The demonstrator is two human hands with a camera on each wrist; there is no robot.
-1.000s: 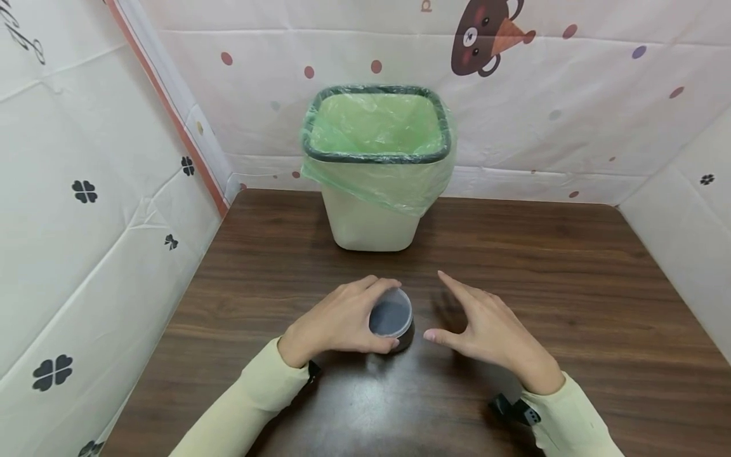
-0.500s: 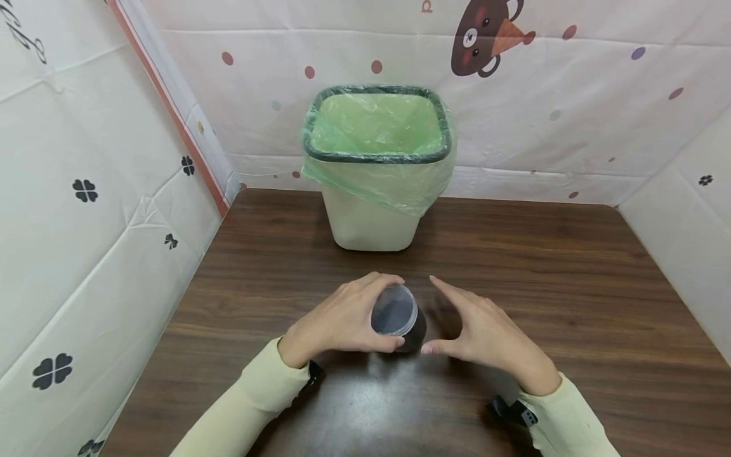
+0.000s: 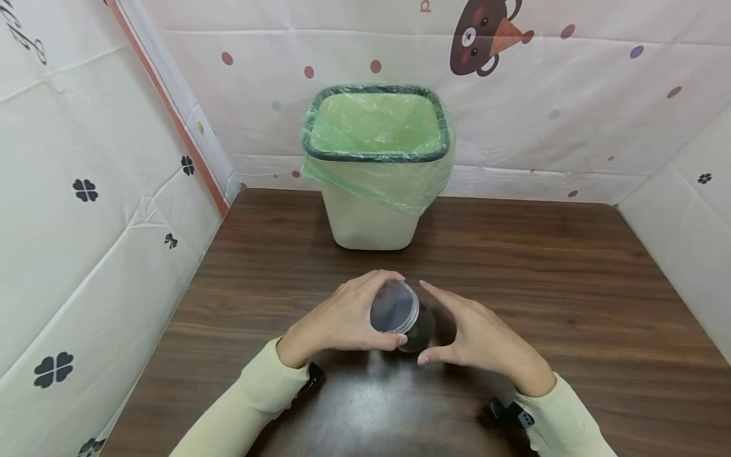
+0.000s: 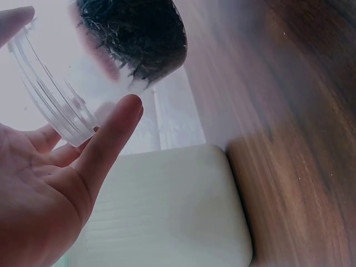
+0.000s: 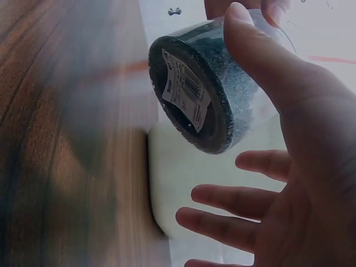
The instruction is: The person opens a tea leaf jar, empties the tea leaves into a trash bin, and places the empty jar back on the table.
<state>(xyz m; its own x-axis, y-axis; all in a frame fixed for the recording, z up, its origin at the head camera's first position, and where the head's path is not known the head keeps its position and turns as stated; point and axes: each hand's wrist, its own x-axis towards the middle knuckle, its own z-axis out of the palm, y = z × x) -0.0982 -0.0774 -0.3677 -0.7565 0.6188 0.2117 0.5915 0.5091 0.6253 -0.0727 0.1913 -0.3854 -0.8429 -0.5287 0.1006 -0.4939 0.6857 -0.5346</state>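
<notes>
A clear plastic jar (image 4: pixel 151 47) with dark, shredded-looking contents hangs tilted above the table, its lid end (image 3: pixel 394 309) towards my left hand (image 3: pixel 348 317). That hand grips the ridged, clear lid end between thumb and fingers. The jar's bottom, with a white barcode label (image 5: pixel 186 92), faces right and down. My right hand (image 3: pixel 488 336) stands beside the bottom end, fingers spread and thumb apart from them, in a loose C shape. In the right wrist view its thumb (image 5: pixel 261 53) overlaps the jar's side while the other fingers stand clear of it.
A cream waste bin (image 3: pixel 368 219) with a dark rim and a green bag (image 3: pixel 377 124) stands behind the hands on the brown wooden table (image 3: pixel 542 254). Printed white sheets (image 3: pixel 257 82) hang along the back and sides. Black wrist devices (image 3: pixel 505 414) sit at the cuffs.
The jar has tipped up from near upright, its bottom swinging right as my left hand holds the lid end. My right hand has moved left, closer to the bottom.
</notes>
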